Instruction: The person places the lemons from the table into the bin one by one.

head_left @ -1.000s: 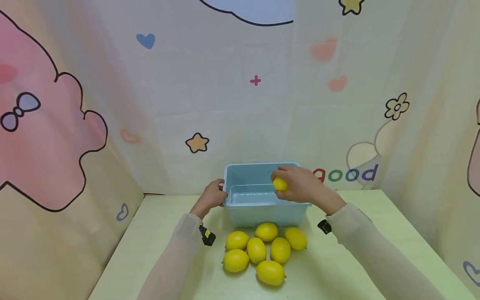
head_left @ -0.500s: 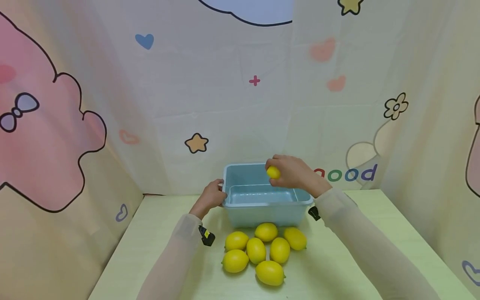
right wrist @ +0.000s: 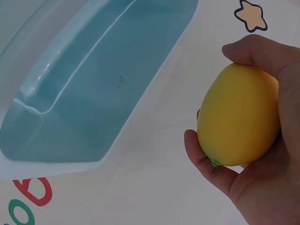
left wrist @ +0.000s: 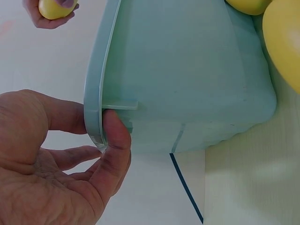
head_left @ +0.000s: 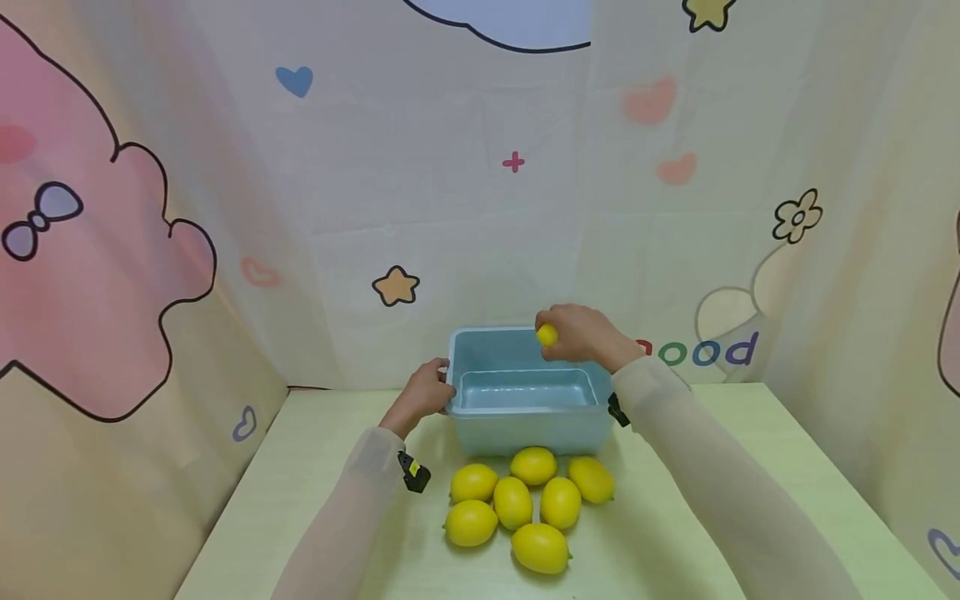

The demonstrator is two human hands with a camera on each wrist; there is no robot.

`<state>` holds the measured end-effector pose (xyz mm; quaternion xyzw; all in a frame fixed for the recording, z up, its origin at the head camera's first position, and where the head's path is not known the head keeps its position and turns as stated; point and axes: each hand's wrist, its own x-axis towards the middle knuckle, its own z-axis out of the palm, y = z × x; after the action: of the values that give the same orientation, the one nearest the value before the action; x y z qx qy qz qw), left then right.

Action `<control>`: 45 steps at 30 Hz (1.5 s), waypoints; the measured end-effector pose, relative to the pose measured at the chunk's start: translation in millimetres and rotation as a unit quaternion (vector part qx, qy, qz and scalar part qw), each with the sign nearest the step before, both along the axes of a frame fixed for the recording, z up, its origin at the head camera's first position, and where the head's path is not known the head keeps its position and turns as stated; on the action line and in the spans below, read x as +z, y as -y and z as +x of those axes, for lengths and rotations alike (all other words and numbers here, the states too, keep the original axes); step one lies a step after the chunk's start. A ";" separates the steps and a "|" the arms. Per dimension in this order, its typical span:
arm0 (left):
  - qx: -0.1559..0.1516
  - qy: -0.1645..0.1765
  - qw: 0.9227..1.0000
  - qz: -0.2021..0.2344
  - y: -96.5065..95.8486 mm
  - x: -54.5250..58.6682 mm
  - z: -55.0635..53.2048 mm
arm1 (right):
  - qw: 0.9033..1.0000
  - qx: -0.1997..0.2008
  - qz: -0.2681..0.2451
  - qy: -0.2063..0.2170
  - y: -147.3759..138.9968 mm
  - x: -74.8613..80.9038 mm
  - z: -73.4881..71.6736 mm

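A light blue plastic basin (head_left: 532,432) stands toward the back of the table. My left hand (head_left: 424,392) pinches its left rim; the left wrist view shows thumb and fingers on either side of the rim (left wrist: 93,89). Over the basin's right part, my right hand (head_left: 581,332) holds a yellow lemon (head_left: 547,335). In the right wrist view that lemon (right wrist: 239,115) rests between thumb and fingers, its small green tip pointing down. No lemon shows on the visible basin floor (head_left: 525,390).
Several more lemons (head_left: 513,502) lie grouped on the pale table (head_left: 322,500) just in front of the basin. A printed curtain (head_left: 480,208) hangs behind the table and along both sides. A small black device (head_left: 414,472) sits on my left wrist.
My right hand, still holding the lemon, has risen and shifted a little left and back over the basin. The left hand has stayed at the rim, and the lemons on the table have not moved.
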<state>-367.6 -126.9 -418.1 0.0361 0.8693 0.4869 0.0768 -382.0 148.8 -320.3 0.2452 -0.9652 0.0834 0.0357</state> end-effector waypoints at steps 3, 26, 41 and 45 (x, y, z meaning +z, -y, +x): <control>0.002 -0.004 1.000 -0.004 -1.1 0.5 0.6 | 1.000 -0.006 0.002 0.005 -0.5 -1.0 -5.9; 0.008 -0.010 1.000 -0.009 1.8 2.3 -0.9 | 0.994 -0.044 0.015 0.104 7.1 -17.6 -25.9; -0.002 -0.009 1.000 -0.006 0.6 -0.1 0.4 | 0.986 -0.060 0.028 0.155 0.5 -34.6 -27.2; 0.000 -0.005 1.000 -0.005 0.1 0.3 1.7 | 0.984 -0.059 0.038 0.161 -1.5 -41.4 -29.0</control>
<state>-365.9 -127.0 -417.8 0.0386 0.8723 0.4819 0.0727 -411.0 150.3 -361.7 0.1722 -0.9736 0.0824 -0.1252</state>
